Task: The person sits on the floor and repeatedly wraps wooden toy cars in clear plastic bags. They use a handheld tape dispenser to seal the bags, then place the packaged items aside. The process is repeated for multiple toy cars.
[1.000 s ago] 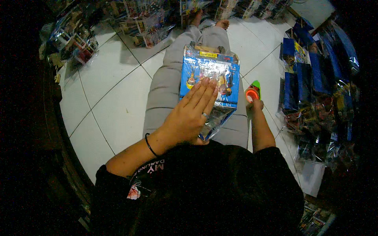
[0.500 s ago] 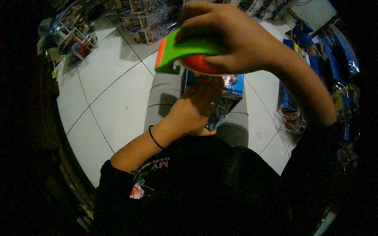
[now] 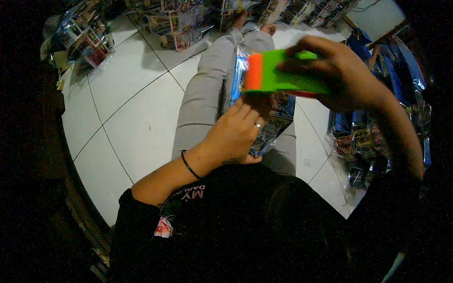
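Observation:
A box (image 3: 241, 70) wrapped in clear plastic, blue and dark with printed pictures, lies on my lap between the thighs. My left hand (image 3: 238, 127), with a ring and a black wrist band, bends its fingers over the near part of the box and holds it. My right hand (image 3: 330, 66) grips a green tape dispenser (image 3: 288, 73) with an orange front end, held above the box and slightly blurred. The dispenser hides part of the box and the left fingertips. A bit of red shows beneath it.
Plastic-wrapped bundles of printed boxes (image 3: 181, 26) stand along the far side. Another bundle (image 3: 89, 45) is at far left. Blue packages (image 3: 396, 66) and wrapped boxes (image 3: 363, 139) lie at right. White tiled floor (image 3: 137, 113) surrounds my legs in grey trousers (image 3: 200, 99).
My right hand has moved right and nearer with the tape dispenser, which now shows its broad green top. The left fingers have gone from lying flat to bent on the box.

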A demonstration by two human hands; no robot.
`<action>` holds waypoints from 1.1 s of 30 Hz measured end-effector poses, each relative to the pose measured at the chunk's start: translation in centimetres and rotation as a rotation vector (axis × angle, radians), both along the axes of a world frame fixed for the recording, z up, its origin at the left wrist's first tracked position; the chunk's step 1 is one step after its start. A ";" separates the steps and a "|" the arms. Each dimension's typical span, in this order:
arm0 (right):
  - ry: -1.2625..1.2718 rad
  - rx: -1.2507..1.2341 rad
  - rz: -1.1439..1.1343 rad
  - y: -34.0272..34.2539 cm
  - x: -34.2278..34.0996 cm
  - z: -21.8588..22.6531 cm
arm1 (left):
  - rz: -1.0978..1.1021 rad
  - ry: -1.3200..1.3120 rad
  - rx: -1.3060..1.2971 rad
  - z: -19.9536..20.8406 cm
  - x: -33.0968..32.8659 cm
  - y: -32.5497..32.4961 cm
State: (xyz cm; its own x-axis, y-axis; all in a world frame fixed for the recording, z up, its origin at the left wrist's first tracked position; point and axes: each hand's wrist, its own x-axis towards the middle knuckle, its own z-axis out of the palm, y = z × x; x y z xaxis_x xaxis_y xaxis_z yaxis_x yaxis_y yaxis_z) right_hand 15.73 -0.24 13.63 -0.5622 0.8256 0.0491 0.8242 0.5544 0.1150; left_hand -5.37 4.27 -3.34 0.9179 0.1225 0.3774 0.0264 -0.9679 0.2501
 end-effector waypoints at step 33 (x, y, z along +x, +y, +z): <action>1.434 0.797 -1.241 -10.3 12.5 -27.2 | 0.203 0.331 0.226 7.8 18.5 16.9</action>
State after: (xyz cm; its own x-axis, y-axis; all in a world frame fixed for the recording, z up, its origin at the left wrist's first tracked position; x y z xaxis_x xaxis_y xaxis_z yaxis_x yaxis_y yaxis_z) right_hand 28.27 -10.49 -13.58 0.9199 0.2328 0.3157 0.3430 -0.0869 -0.9353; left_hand 13.12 21.14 4.48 0.9597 0.2604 0.1052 0.2639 -0.9643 -0.0210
